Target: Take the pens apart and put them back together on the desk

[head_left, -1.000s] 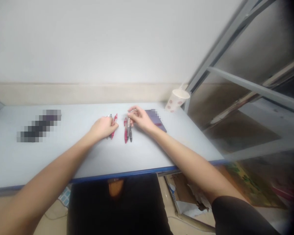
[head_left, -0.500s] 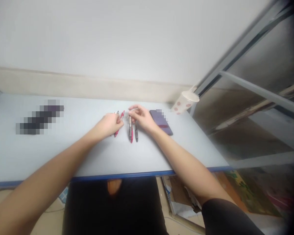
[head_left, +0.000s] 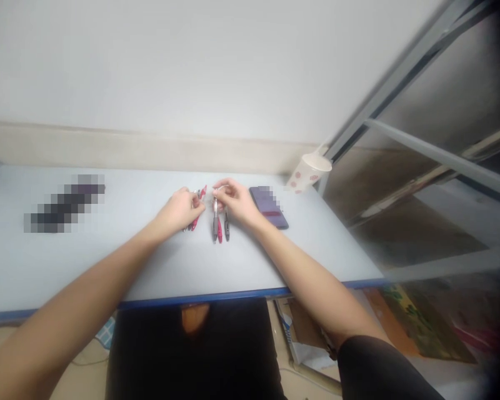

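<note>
Several pens lie on a pale grey table (head_left: 241,261). My left hand (head_left: 181,209) is curled over a red pen (head_left: 195,218) and a grey pen beside it. My right hand (head_left: 234,200) pinches the top ends of three pens (head_left: 219,226), red and grey, whose tips point toward me. The two hands are a few centimetres apart, near the table's middle.
A dark phone (head_left: 270,208) lies just right of my right hand. A paper cup with red spots (head_left: 306,172) stands at the table's back right corner, against a grey metal frame (head_left: 404,133). A blurred-out dark object (head_left: 62,210) lies at the left. A wall runs behind.
The hands stay on the pens. My right hand's bundle has shifted slightly left, closer to my left hand. The camera view has drifted a little.
</note>
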`<state>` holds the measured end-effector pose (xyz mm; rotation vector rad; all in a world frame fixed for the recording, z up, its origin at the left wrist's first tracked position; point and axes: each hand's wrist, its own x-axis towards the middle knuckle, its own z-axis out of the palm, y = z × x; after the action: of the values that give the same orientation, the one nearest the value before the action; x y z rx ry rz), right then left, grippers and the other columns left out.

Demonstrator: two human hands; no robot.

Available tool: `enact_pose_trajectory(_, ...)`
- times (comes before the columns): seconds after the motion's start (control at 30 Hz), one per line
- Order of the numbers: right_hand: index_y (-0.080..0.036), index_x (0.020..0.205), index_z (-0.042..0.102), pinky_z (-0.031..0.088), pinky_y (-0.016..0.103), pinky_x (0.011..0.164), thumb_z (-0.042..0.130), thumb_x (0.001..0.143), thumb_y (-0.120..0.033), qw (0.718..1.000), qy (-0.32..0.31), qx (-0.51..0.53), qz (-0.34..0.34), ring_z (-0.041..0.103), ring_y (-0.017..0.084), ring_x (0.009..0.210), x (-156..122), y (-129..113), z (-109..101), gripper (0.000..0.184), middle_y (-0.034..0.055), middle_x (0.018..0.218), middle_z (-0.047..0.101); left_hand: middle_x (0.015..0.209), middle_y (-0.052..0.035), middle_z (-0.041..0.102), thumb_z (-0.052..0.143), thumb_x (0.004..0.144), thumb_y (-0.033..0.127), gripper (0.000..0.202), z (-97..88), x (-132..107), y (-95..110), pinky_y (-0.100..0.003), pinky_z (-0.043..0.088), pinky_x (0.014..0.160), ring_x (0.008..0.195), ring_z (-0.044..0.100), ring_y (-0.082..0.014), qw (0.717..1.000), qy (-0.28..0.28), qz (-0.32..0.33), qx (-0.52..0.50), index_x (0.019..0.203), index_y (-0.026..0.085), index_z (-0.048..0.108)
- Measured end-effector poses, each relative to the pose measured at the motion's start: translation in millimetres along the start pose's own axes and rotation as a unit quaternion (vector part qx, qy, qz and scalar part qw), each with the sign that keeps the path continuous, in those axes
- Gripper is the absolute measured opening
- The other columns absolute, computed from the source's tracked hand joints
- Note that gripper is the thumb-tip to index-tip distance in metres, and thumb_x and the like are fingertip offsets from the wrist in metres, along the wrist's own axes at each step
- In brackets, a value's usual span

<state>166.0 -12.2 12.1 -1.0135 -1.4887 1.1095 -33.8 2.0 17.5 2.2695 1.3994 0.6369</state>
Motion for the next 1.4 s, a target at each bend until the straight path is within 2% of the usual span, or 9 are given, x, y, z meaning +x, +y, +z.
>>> enact_pose_trajectory(0.13, -0.022, 0.101, 0.062, 0.049, 0.03, 0.065, 0.073, 0.088, -0.047, 0.999, 0.012, -0.047, -0.015, 0.058, 0.015, 0.062, 3, 2, -2, 0.031, -0.0052, 0.065, 0.057, 0.072, -0.0057, 0.067, 0.056, 0.086, 0.028, 0.025, -5.1, 2, 1, -0.03, 0.044, 0.063, 0.063, 0.061, -0.0188, 0.999, -0.025, -0.019, 0.005, 0.061, 0.023, 0.054)
enact_pose_trajectory(0.3, -0.022, 0.102, 0.062, 0.047, 0.031, 0.069, 0.072, 0.087, -0.046, 0.998, -0.02, -0.058, -0.021, 0.056, 0.016, 0.067, 9, 10, -5, 0.03, -0.0046, 0.069, 0.057, 0.057, -0.0028, 0.062, 0.056, 0.084, 0.029, 0.026, -9.0, 1, 4, -0.031, 0.037, 0.058, 0.055, 0.056, -0.0196, 0.998, -0.039, -0.05, 0.01, 0.06, 0.024, 0.05)
enact_pose_trajectory(0.47, -0.021, 0.097, 0.064, 0.041, 0.029, 0.065, 0.071, 0.088, -0.047, 0.995, -0.02, -0.089, -0.04, 0.05, 0.014, 0.064, 11, 13, -5, 0.028, -0.0053, 0.067, 0.053, 0.065, -0.0033, 0.068, 0.056, 0.087, 0.032, 0.023, -6.5, 2, 4, -0.03, 0.036, 0.059, 0.059, 0.059, -0.0204, 0.998, -0.018, -0.057, 0.014, 0.066, 0.024, 0.053)
enact_pose_trajectory(0.63, -0.02, 0.099, 0.064, 0.043, 0.03, 0.07, 0.067, 0.091, -0.046, 0.994, -0.002, -0.093, -0.057, 0.053, 0.015, 0.068, 10, 11, -2, 0.027, -0.0033, 0.072, 0.057, 0.066, -0.0035, 0.067, 0.057, 0.089, 0.035, 0.026, -5.5, 2, 4, -0.03, 0.035, 0.06, 0.061, 0.059, -0.0204, 0.998, 0.005, -0.054, 0.013, 0.067, 0.023, 0.053)
enact_pose_trajectory(0.8, -0.02, 0.091, 0.063, 0.041, 0.029, 0.068, 0.064, 0.092, -0.04, 0.99, -0.024, -0.134, -0.048, 0.05, 0.014, 0.066, 11, 13, -3, 0.021, -0.0032, 0.072, 0.056, 0.069, -0.0032, 0.067, 0.056, 0.09, 0.036, 0.025, -8.9, 1, 7, -0.03, 0.035, 0.061, 0.064, 0.059, -0.0203, 0.999, 0.038, -0.04, 0.002, 0.069, 0.023, 0.054)
enact_pose_trajectory(0.87, -0.02, 0.095, 0.064, 0.042, 0.029, 0.068, 0.064, 0.092, -0.039, 0.988, -0.033, -0.145, -0.044, 0.053, 0.015, 0.067, 10, 13, -3, 0.019, -0.0029, 0.073, 0.059, 0.07, -0.0032, 0.067, 0.057, 0.09, 0.036, 0.026, -9.9, 1, 8, -0.03, 0.036, 0.061, 0.064, 0.059, -0.0201, 0.998, 0.044, -0.034, -0.005, 0.069, 0.023, 0.054)
enact_pose_trajectory(1.0, -0.021, 0.103, 0.064, 0.044, 0.029, 0.07, 0.066, 0.091, -0.042, 0.987, -0.034, -0.15, -0.048, 0.058, 0.017, 0.072, 10, 15, -3, 0.025, -0.0012, 0.078, 0.064, 0.069, -0.0031, 0.068, 0.057, 0.089, 0.036, 0.025, -9.5, 0, 8, -0.029, 0.037, 0.06, 0.063, 0.06, -0.0193, 0.999, 0.032, -0.022, -0.014, 0.068, 0.022, 0.054)
enact_pose_trajectory(1.17, -0.02, 0.096, 0.065, 0.045, 0.03, 0.071, 0.066, 0.089, -0.04, 0.986, -0.026, -0.157, -0.041, 0.058, 0.017, 0.072, 13, 17, -3, 0.02, -0.0014, 0.076, 0.063, 0.063, -0.002, 0.067, 0.056, 0.089, 0.034, 0.022, -7.2, -1, 7, -0.029, 0.04, 0.057, 0.056, 0.061, -0.0188, 0.999, 0.018, -0.026, -0.037, 0.07, 0.023, 0.057)
enact_pose_trajectory(1.4, -0.019, 0.09, 0.067, 0.048, 0.032, 0.08, 0.064, 0.092, -0.041, 0.988, -0.055, -0.132, -0.058, 0.064, 0.018, 0.082, 11, 11, -2, 0.022, 0.0033, 0.088, 0.071, 0.06, -0.0011, 0.066, 0.055, 0.092, 0.041, 0.026, -6.3, -2, 8, -0.027, 0.041, 0.055, 0.053, 0.061, -0.0177, 0.997, 0.012, -0.017, -0.077, 0.074, 0.022, 0.06)
